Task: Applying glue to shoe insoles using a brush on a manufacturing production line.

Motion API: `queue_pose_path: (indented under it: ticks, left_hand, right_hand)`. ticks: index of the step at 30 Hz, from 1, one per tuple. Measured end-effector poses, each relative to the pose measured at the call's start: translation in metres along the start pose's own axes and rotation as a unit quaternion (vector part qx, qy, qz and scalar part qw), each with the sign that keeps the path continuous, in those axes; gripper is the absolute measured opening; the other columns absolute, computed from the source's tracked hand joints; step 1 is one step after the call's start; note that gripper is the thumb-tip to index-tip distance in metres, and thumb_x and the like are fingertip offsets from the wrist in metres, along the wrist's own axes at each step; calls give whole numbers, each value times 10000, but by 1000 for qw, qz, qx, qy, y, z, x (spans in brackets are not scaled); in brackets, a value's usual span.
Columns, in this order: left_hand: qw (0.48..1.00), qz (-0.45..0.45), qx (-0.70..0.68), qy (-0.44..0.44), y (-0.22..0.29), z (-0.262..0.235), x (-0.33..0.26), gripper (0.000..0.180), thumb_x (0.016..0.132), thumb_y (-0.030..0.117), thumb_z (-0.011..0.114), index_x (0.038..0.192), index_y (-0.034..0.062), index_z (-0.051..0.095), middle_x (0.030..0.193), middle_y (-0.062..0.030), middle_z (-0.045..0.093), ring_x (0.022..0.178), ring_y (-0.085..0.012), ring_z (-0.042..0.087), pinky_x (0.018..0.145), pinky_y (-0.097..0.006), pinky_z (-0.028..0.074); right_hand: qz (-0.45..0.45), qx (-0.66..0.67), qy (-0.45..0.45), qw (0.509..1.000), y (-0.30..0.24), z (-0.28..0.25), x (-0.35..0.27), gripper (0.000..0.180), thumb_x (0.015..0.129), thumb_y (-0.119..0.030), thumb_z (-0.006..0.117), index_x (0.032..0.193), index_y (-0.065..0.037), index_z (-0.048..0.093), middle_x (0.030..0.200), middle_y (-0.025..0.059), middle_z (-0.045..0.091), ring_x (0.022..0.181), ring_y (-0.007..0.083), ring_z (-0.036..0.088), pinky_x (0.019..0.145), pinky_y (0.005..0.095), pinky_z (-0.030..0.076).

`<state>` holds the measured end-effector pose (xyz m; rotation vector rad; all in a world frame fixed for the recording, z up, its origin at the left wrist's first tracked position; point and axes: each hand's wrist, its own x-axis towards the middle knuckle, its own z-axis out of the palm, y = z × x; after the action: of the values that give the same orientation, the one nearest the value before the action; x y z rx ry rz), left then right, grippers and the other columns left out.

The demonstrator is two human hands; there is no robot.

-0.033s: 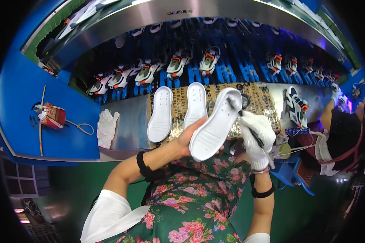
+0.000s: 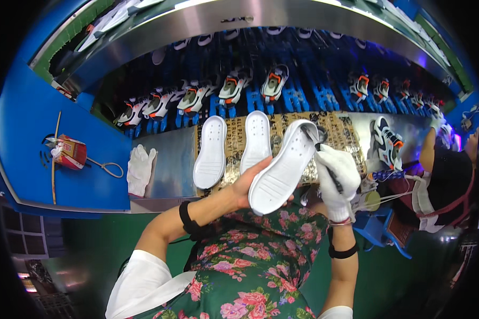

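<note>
My left hand [image 2: 248,183] is bare and grips a white shoe sole [image 2: 282,173] by its left side, tilted with the inner face up. My right hand [image 2: 338,178], in a white knit glove, is closed around a slim black-handled brush [image 2: 335,181]. Its dark tip meets the inner rim at the sole's far right end; the exact contact is hard to make out. Two more white soles lie on the bench beyond, one sole [image 2: 210,151] at the left and another sole [image 2: 256,139] partly behind my left hand.
A loose white glove [image 2: 140,170] lies left on the metal bench. Taped cardboard [image 2: 335,133] covers its middle. Several shoes [image 2: 234,87] stand on blue holders along the far side. One shoe [image 2: 387,143] sits at the right, near another person's arm [image 2: 428,151]. A red box [image 2: 71,152] is far left.
The dark brush end has shifted from the inner face of the sole's far end to its rim. My left hand keeps the same hold.
</note>
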<state>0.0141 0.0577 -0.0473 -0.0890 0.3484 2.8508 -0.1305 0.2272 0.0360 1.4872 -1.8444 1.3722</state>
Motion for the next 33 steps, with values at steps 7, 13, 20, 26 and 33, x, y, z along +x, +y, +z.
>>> queue_pose_path:
  ticks: [7,13,20,26,33]
  left_hand:
    - [990,110,-22,90,26,4,-8,719,1001,584,394,1509,75,366,1415,-260,499,1181,-462,585,1023,-585,470]
    - [979,139,150,-17,69,61,-48,991,824,549,708,1561,90,231,1492,-292,372,1235,-512,517,972,-641,484]
    - [894,271,265,-240,182,187,-28,1014,878,768,452,1535,23,243,1394,-350,421,1024,-442,632,765,-483,614]
    - [908,388,23,-155,308,221,13,917,977,673,347,1526,-36,158,1543,-324,202,1385,-480,340,1107,-572,401]
    - [881,472,12,-32,286,219,59,834,999,479,440,1520,-95,132,1539,-315,283,1414,-433,349,1136,-507,355]
  right_hand:
    - [-3,159,-133,978,-57,11,-23,232,691,42,776,909,-21,729,976,146,733,831,261,703,744,339,546]
    - [324,436,66,837,-47,-23,-25,151,699,96,709,844,56,716,919,177,723,791,223,686,713,294,545]
    - [435,519,165,717,-27,-12,-42,225,736,123,684,954,71,703,986,198,716,719,198,662,668,284,544]
    - [448,516,126,719,-17,10,-42,177,777,105,686,946,54,705,992,180,718,748,189,674,676,273,554]
    - [483,490,136,713,-2,14,-59,198,766,105,689,957,65,724,885,150,727,687,185,655,651,274,531]
